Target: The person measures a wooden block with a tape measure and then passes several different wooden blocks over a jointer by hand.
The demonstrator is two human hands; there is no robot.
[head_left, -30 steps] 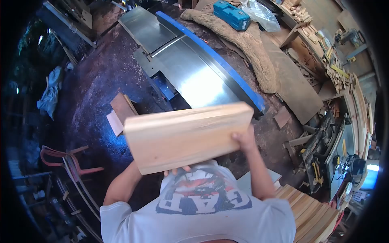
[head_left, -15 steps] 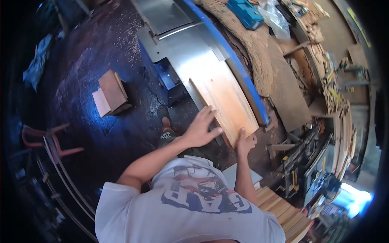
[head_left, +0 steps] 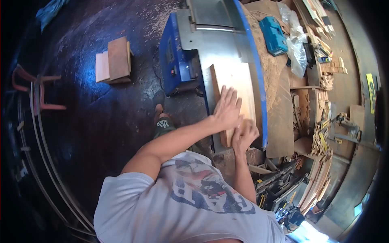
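The wearer, as I see them through my head view, has on a pale grey-white cotton T-shirt [head_left: 158, 218] with short, loose sleeves [head_left: 119, 194]. Across its chest: a faded print [head_left: 208, 188] of large dark-blue block capitals, partly lost in folds, beside red and near-black artwork. Below: dark olive-green cloth shorts [head_left: 165, 130], bearing a small white letter emblem [head_left: 162, 124]. At the far end, I make out dark open footwear [head_left: 158, 98], details indistinct.

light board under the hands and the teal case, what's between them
Between the light board and the teal case, the head view shows a blue strip along the machine's edge, then rough brown wood.
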